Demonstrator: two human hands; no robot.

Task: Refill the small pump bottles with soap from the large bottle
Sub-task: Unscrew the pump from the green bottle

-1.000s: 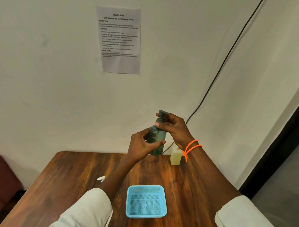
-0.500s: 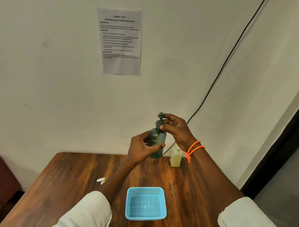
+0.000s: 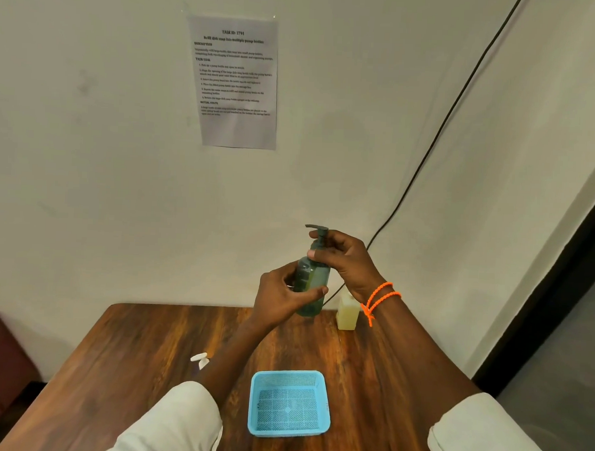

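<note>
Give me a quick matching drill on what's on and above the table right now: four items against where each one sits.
Items:
1. green pump bottle
2. blue basket
3. pale yellow bottle
4. white pump head

Places:
A. lying on the table, beside the left forearm
B. held up above the table by the left hand, with the right hand at its pump
C. near edge, between the forearms
D. far edge by the wall, behind the right wrist

Pairs: 1-B, 2-C, 3-D, 4-A
</note>
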